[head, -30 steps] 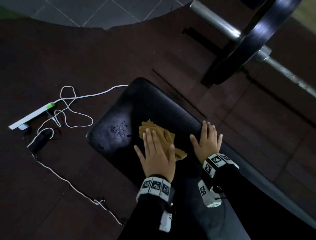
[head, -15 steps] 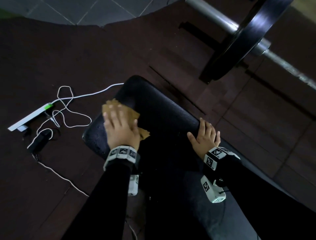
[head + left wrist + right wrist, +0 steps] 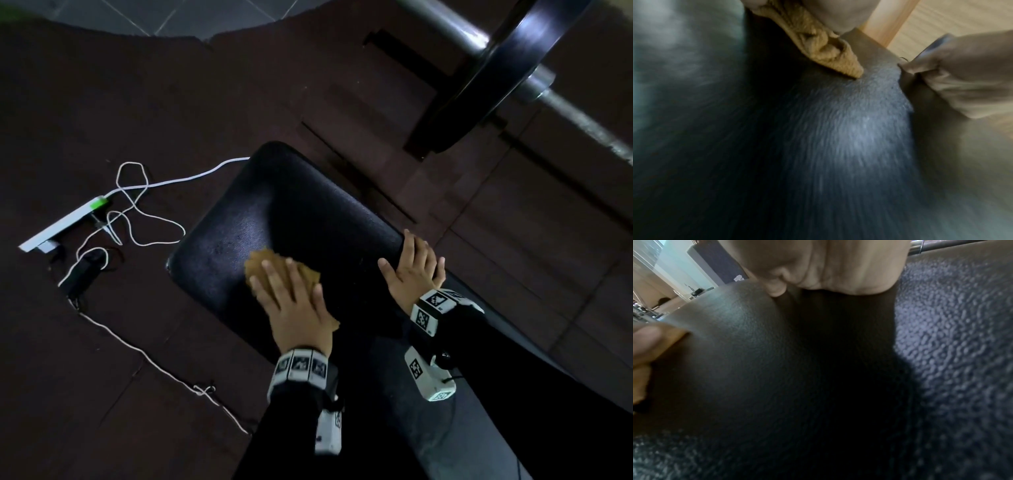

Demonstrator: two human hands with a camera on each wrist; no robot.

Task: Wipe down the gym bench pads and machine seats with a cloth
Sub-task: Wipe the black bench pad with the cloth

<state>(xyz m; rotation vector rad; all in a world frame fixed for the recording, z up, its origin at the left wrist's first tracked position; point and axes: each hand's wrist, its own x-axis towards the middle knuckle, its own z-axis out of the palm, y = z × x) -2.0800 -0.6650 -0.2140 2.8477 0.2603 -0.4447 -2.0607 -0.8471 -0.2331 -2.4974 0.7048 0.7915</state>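
We see the left hand (image 3: 294, 305) pressing flat, fingers straight, on the tan cloth (image 3: 260, 265), which lies on the black bench pad (image 3: 308, 212). The right hand (image 3: 412, 270) rests on the pad's right edge, fingers extended.

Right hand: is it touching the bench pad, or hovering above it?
Touching. In the right wrist view the right hand presses directly on the bench pad with no gap.
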